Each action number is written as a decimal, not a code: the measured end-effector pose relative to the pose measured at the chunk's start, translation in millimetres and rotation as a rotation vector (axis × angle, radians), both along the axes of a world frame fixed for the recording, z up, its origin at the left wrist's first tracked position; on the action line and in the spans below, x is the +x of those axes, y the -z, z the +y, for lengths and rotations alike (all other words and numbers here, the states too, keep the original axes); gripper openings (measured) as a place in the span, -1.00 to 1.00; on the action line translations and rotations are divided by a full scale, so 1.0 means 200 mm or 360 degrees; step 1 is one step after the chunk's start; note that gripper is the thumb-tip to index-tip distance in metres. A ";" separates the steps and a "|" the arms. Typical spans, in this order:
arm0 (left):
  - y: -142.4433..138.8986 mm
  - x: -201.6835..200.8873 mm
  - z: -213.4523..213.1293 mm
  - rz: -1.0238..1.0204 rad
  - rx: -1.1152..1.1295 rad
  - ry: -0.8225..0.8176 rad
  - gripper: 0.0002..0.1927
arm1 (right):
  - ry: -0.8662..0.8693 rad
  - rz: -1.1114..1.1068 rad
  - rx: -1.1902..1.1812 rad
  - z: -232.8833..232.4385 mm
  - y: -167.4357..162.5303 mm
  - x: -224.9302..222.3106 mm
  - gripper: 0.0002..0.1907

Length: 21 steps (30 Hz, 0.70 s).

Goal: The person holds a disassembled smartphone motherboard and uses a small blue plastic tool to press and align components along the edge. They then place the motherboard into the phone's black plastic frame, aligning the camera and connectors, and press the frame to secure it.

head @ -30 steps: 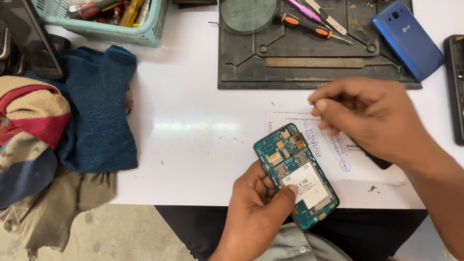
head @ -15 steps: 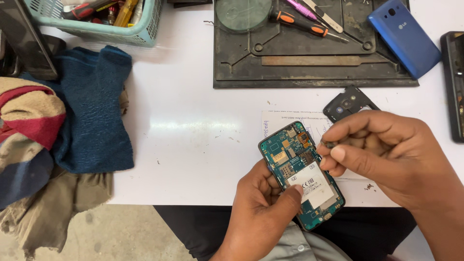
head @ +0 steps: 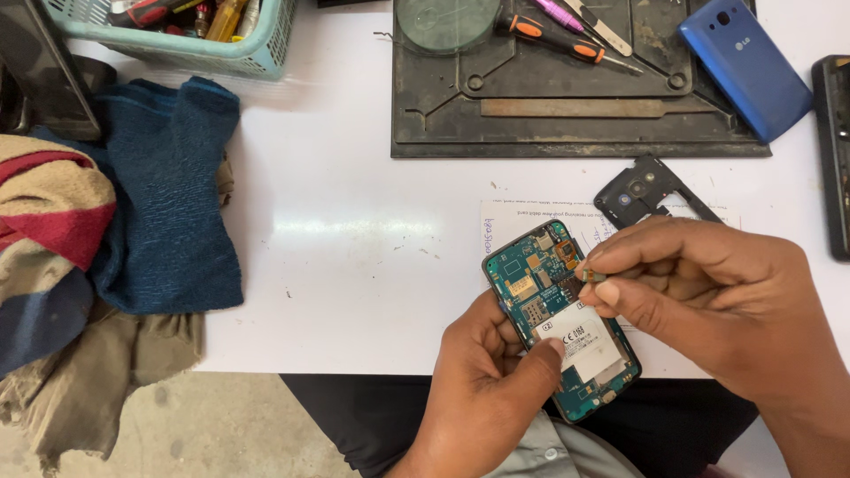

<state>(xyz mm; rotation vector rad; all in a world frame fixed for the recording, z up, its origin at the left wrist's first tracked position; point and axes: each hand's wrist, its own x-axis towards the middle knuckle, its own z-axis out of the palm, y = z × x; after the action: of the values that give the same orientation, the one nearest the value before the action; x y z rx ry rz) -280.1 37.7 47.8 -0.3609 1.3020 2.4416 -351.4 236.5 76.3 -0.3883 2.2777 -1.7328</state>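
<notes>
Left hand [head: 491,381] rises from 6 o'clock, fingers curled about the opened phone [head: 562,320], thumb on its white label. Right hand [head: 708,296] enters from 4 o'clock, fingertips pressed together, pinching a small part [head: 591,276] at the circuit board's edge. The phone's long axis runs 11 to 5 o'clock, over the white table's [head: 354,230] near edge.

Your left hand [head: 482,389] comes up from bottom of frame, palm up, fingers curled underneath, thumb [head: 531,367] laid flat across the top, gripping. Your right hand [head: 708,301] enters from lower right w/ forearm angled down-right, knuckles up, thumb and index pinched tight at the tips, other fingers curled in. Right fingertips sit just above left thumb, hands near but apart.
</notes>
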 end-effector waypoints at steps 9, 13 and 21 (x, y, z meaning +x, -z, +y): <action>0.01 0.00 0.02 0.0018 0.0117 -0.0014 -0.57 | 0.0077 0.0050 0.0081 -0.04 -0.03 0.00 -0.82; 0.01 0.00 0.01 0.0025 0.0091 -0.0006 -0.57 | 0.0138 0.0068 0.0069 -0.05 -0.02 0.00 -0.82; 0.00 0.00 0.02 0.0024 0.0090 -0.0018 -0.58 | 0.0204 -0.0035 0.0138 -0.04 -0.03 0.00 -0.73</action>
<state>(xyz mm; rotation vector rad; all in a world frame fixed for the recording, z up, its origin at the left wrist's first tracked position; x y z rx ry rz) -280.1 40.9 47.7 -0.3363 1.2374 2.4892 -352.2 227.8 82.9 -0.2096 2.3999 -1.6796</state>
